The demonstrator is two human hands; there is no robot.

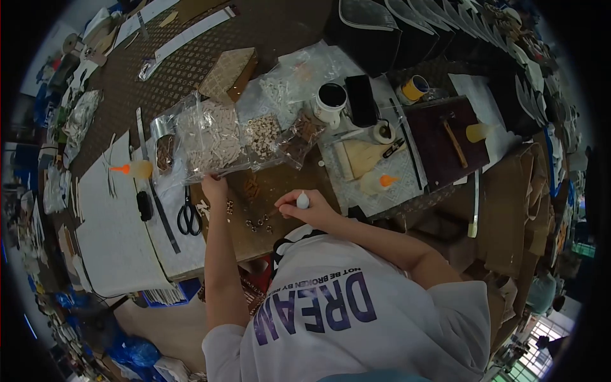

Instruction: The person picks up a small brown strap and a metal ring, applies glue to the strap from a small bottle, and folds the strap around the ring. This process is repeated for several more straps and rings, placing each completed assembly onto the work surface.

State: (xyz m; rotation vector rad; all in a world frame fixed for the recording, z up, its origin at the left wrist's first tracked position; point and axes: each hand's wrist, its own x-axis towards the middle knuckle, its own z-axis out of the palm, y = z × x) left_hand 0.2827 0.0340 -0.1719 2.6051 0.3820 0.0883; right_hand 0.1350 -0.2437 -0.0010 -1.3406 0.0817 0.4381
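My left hand (pixel 215 188) is at the lower edge of a clear plastic bag (pixel 213 137) full of small pale pieces. Its fingers look bent together, and what they pinch, if anything, is hidden. My right hand (pixel 312 207) is closed around a small white round-ended tube (pixel 303 201), held above the near part of the brown work board (pixel 280 181). Between the hands, small metal-looking parts (pixel 258 223) lie on the board beside a little pile of orange-brown pieces (pixel 252 188). Left of them are a few white bits (pixel 203 208).
Black scissors (pixel 188 216), a metal ruler (pixel 164 216) and an orange-tipped bottle (pixel 137 169) lie to the left. On the right are a mug (pixel 330 114), another orange-tipped bottle (pixel 380 182) and a hammer (pixel 456 141). Black upright pieces (pixel 366 38) stand behind.
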